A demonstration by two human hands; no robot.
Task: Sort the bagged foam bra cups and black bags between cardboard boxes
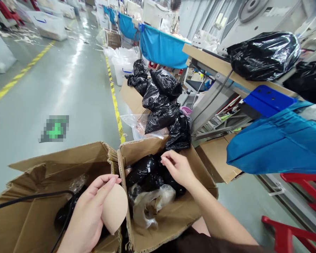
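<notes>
My left hand [88,211] holds a beige foam bra cup [115,208], thumb and fingers wrapped round its upper edge, above the seam between two open cardboard boxes. My right hand [177,168] reaches into the right cardboard box [173,214], fingers curled and pinched at a black plastic bag [144,172] inside it. A crumpled clear plastic bag [150,203] lies in the same box below the black one. The left cardboard box [28,207] holds dark contents and a black cable [28,198] runs into it.
More black bags [162,102] are piled behind the boxes beside a yellow floor line [116,105]. A work table [226,70] with a black bag [263,54] and blue cloth [276,140] stands to the right. Red stool frames [292,232] sit at lower right.
</notes>
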